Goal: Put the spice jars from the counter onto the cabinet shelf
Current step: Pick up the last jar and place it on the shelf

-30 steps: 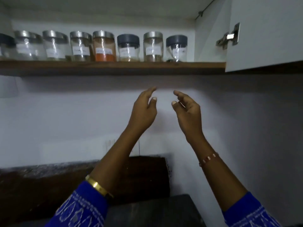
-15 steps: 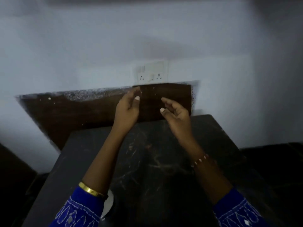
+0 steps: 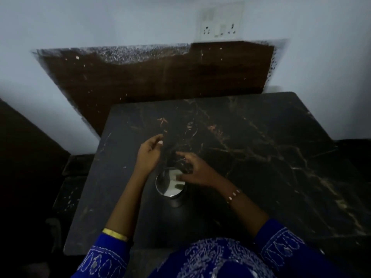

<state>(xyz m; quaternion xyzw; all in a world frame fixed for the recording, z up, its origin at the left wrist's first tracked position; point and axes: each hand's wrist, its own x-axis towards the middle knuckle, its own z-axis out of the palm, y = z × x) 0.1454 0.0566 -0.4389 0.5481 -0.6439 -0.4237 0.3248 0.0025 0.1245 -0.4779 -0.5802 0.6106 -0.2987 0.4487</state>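
Your view has dropped from the cabinet shelf, where a row of jars stood a second ago, down to the dark marbled surface (image 3: pixel 261 157). The shelf is now out of sight, and both hands have come down with the view. That reads as one placement finished and the next pickup beginning.

One spice jar (image 3: pixel 170 184) stands on the surface at about 6 o'clock from its centre, close to your body. You see it from above, its shiny round lid facing you. No other jar shows on the surface, so this may be the last one, though the near edge is hidden by your sleeves.

Your right hand (image 3: pixel 197 170) hovers over the jar from the 3 o'clock side, fingers loosely spread and reaching across the lid; they hold nothing, and whether they touch the lid is unclear in the dim light. Your left hand (image 3: pixel 149 154) is at 11 o'clock from the jar, just beside it, fingers relaxed and slightly curved, also empty.

Next you likely need to close around the jar's body and lift it.
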